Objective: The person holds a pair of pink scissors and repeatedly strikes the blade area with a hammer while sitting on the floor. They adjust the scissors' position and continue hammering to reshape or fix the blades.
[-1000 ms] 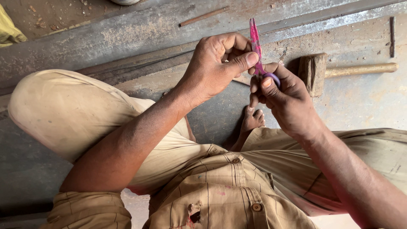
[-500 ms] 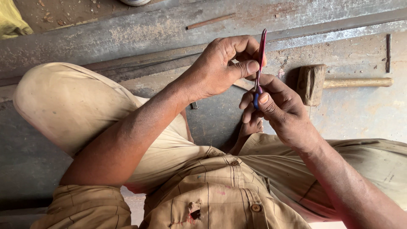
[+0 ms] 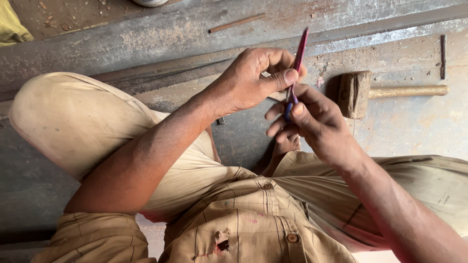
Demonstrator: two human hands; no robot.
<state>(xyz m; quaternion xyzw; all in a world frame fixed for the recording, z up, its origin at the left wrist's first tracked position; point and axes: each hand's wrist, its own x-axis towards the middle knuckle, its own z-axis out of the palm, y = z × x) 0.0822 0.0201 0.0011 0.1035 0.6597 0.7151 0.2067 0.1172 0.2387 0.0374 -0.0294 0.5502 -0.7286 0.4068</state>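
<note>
Right now the person sits low on the ground with both knees wide apart, and both hands are up close together in front of them. Both hold one thin pink tool (image 3: 298, 53). It stands almost upright, and its lower end looks blue. The left hand (image 3: 253, 80) is curled round the tool, with the thumb pressed flat against its side. The right hand (image 3: 312, 117) pinches the lower end between thumb and fingers. So the two hands are touching, each one closed on the same tool. One wooden mallet (image 3: 358, 93) lies on the grey metal surface (image 3: 419, 122) just to the right of the hands, with its handle pointing to the right edge. One thin brown rod (image 3: 237, 23) lies up near the top edge, well apart from the hands. One short dark stick (image 3: 443, 56) lies near the top right corner. One yellow cloth (image 3: 12, 27) peeks in at the top left corner. One bare foot (image 3: 287, 145) shows just under the right hand. The person wears a tan shirt (image 3: 243, 224) with buttons and tan trousers (image 3: 78, 122).
</note>
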